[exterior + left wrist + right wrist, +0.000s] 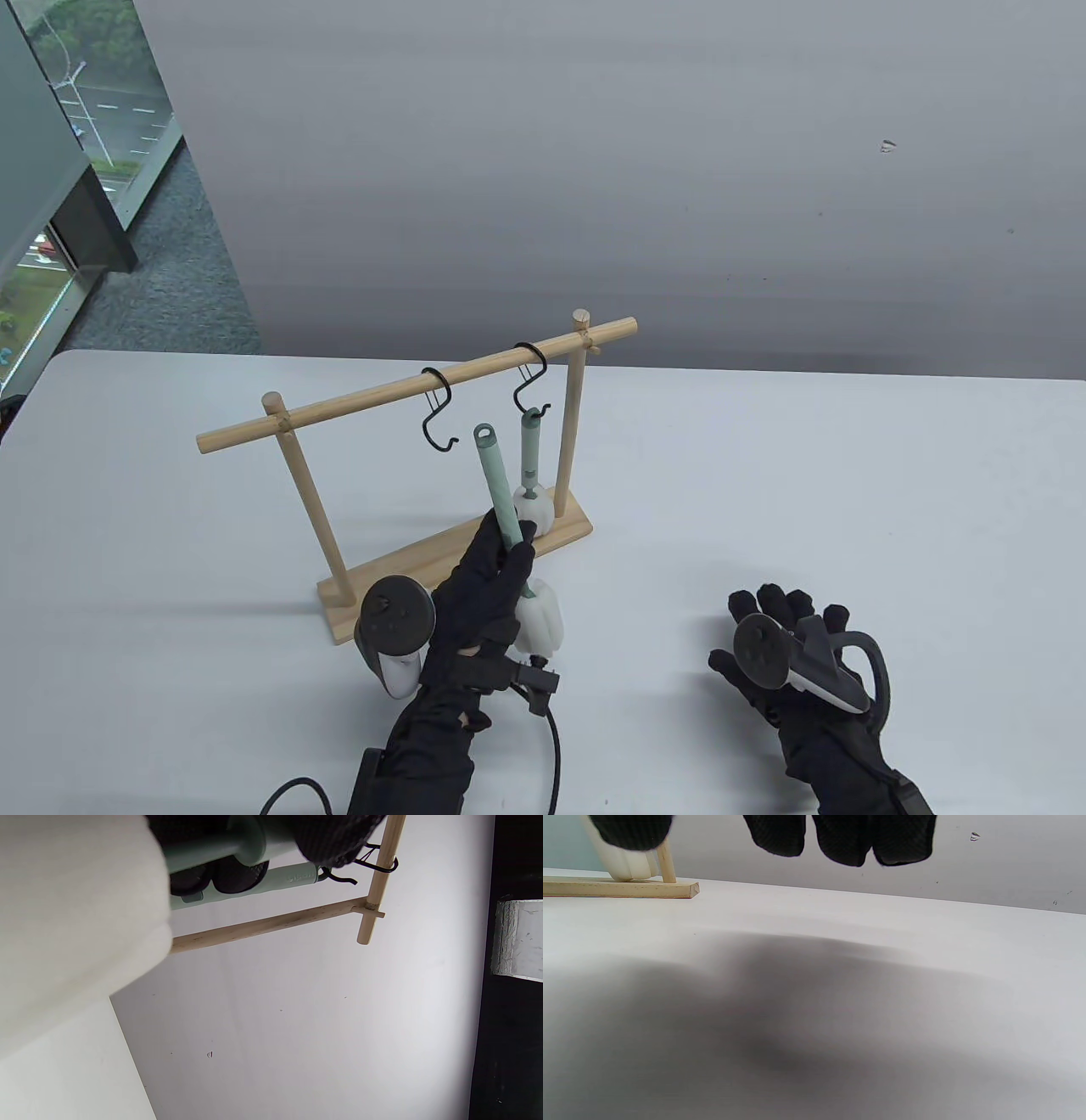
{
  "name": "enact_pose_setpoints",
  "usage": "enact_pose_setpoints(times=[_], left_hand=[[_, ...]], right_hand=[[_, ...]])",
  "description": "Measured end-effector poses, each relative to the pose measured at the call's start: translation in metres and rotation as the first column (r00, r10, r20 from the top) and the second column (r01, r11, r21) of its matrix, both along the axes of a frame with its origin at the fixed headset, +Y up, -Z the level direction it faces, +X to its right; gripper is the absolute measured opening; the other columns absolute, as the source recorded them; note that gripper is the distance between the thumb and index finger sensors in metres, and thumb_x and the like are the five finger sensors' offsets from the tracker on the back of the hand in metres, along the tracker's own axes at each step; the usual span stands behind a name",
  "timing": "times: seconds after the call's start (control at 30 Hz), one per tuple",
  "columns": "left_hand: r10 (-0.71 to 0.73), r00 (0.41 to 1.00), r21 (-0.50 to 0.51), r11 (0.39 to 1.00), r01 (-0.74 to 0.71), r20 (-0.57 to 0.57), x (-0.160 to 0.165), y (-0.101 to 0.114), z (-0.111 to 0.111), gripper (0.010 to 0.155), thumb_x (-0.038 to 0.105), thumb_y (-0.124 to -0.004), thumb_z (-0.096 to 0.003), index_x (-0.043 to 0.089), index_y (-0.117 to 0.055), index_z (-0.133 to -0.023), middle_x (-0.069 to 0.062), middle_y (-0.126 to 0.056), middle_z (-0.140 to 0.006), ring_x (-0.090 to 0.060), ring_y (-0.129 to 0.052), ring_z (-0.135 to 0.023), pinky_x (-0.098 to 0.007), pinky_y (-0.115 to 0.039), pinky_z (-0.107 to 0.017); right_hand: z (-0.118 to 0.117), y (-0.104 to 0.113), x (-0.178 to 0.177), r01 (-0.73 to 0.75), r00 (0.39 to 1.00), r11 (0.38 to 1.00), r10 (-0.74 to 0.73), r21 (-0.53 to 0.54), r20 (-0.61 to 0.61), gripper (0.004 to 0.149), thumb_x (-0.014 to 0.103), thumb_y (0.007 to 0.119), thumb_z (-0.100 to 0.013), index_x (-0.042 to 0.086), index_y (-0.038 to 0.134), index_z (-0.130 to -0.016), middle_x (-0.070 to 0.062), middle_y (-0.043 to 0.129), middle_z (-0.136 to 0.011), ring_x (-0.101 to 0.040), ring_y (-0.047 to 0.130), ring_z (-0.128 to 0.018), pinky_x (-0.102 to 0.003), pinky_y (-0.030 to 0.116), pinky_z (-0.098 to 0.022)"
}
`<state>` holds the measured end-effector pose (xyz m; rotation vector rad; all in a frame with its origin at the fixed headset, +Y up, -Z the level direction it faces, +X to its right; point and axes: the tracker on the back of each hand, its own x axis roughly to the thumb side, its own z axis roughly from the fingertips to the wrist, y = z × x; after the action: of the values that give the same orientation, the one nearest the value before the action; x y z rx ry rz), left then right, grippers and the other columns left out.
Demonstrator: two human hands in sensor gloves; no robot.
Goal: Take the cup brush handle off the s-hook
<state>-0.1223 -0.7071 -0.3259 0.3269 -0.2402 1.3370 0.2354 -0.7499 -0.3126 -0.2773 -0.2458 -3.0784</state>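
Note:
My left hand (496, 564) grips the green handle of a cup brush (496, 484), its white sponge head (539, 620) below my fingers. The handle's loop end is free, just below and right of the left black S-hook (437, 407), which is empty. A second cup brush (530, 463) hangs from the right S-hook (530, 382) on the wooden rack's crossbar (407, 386). In the left wrist view the sponge head (72, 921) fills the left and the held handle (212, 851) is at the top. My right hand (785, 645) rests flat on the table, holding nothing; its fingertips (840, 836) show in the right wrist view.
The wooden rack's base (450, 564) stands on the white table (848, 509), close in front of my left hand. Its base corner (683, 889) shows in the right wrist view. A black cable (556, 747) runs from my left wrist. A grey wall lies behind.

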Motion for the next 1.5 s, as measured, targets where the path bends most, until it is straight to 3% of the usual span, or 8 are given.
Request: enact_pose_setpoints(times=[0.27,0.37,0.47,0.53,0.63,0.9,1.33,1.5], left_hand=[[-0.230,0.973,-0.004,0.973,0.230,-0.002,-0.002,0.003,0.002,0.056,0.034,-0.078,-0.0490,0.014,-0.064,-0.100,-0.017,-0.079,-0.096,-0.045,-0.084,-0.085,-0.066,-0.053,-0.065],[-0.424,0.906,-0.028,0.906,0.423,-0.006,-0.004,0.003,0.003,0.056,0.033,-0.079,-0.0486,0.014,-0.065,-0.099,-0.018,-0.079,-0.096,-0.046,-0.084,-0.085,-0.066,-0.053,-0.065],[-0.643,0.766,-0.050,0.765,0.642,-0.003,-0.002,0.004,0.004,0.056,0.034,-0.079,-0.0482,0.014,-0.066,-0.099,-0.016,-0.081,-0.094,-0.044,-0.086,-0.083,-0.066,-0.053,-0.065],[-0.772,0.635,-0.091,0.630,0.771,0.027,0.003,0.000,0.003,0.056,0.034,-0.079,-0.0481,0.015,-0.066,-0.099,-0.016,-0.082,-0.094,-0.044,-0.086,-0.084,-0.066,-0.052,-0.066],[-0.861,0.500,-0.136,0.487,0.863,0.092,0.007,-0.008,0.000,0.056,0.035,-0.079,-0.0480,0.015,-0.067,-0.099,-0.015,-0.082,-0.094,-0.044,-0.087,-0.084,-0.066,-0.052,-0.066],[-0.929,0.325,-0.206,0.288,0.935,0.176,0.003,-0.025,-0.006,0.056,0.034,-0.079,-0.0479,0.015,-0.066,-0.099,-0.015,-0.081,-0.095,-0.044,-0.086,-0.085,-0.066,-0.051,-0.066],[-0.925,0.190,-0.264,0.103,0.959,0.330,-0.003,-0.044,-0.010,0.056,0.034,-0.079,-0.0477,0.014,-0.067,-0.098,-0.014,-0.081,-0.096,-0.043,-0.085,-0.086,-0.065,-0.052,-0.067],[-0.926,0.166,-0.264,0.075,0.962,0.340,-0.002,-0.046,-0.011,0.055,0.034,-0.079,-0.0477,0.014,-0.067,-0.098,-0.014,-0.081,-0.096,-0.043,-0.085,-0.087,-0.065,-0.051,-0.067]], right_hand=[[0.000,0.000,0.000,0.000,1.000,1.000,0.000,-0.002,0.000,0.079,0.060,0.057,-0.046,0.013,0.040,-0.107,-0.028,0.042,-0.109,-0.057,0.050,-0.101,-0.075,0.031,-0.063],[0.000,0.000,0.000,0.000,1.000,1.000,0.000,-0.004,-0.002,0.079,0.059,0.057,-0.046,0.013,0.040,-0.107,-0.028,0.042,-0.109,-0.057,0.050,-0.101,-0.075,0.031,-0.063],[0.000,0.000,0.000,-0.001,1.000,1.000,0.001,-0.008,-0.003,0.079,0.059,0.057,-0.046,0.013,0.040,-0.108,-0.028,0.041,-0.109,-0.057,0.049,-0.101,-0.075,0.031,-0.063],[0.000,-0.001,0.000,-0.001,1.000,1.000,0.001,-0.010,-0.005,0.079,0.059,0.057,-0.046,0.013,0.040,-0.107,-0.028,0.041,-0.109,-0.057,0.049,-0.101,-0.075,0.032,-0.063],[0.001,-0.001,0.000,-0.004,1.000,1.000,0.004,-0.014,-0.005,0.079,0.059,0.057,-0.046,0.013,0.040,-0.107,-0.028,0.041,-0.109,-0.057,0.049,-0.101,-0.075,0.032,-0.063],[0.001,-0.002,-0.001,-0.007,1.000,1.000,0.006,-0.024,-0.007,0.079,0.059,0.057,-0.046,0.013,0.040,-0.107,-0.028,0.041,-0.109,-0.057,0.049,-0.101,-0.075,0.032,-0.063],[0.002,-0.002,-0.002,-0.010,1.000,0.999,0.010,-0.038,-0.008,0.079,0.059,0.057,-0.046,0.013,0.041,-0.107,-0.028,0.039,-0.109,-0.057,0.049,-0.101,-0.075,0.031,-0.063],[0.002,-0.002,-0.002,-0.013,1.000,0.999,0.013,-0.041,-0.008,0.079,0.059,0.057,-0.046,0.013,0.041,-0.107,-0.028,0.039,-0.109,-0.057,0.048,-0.101,-0.075,0.031,-0.063]])
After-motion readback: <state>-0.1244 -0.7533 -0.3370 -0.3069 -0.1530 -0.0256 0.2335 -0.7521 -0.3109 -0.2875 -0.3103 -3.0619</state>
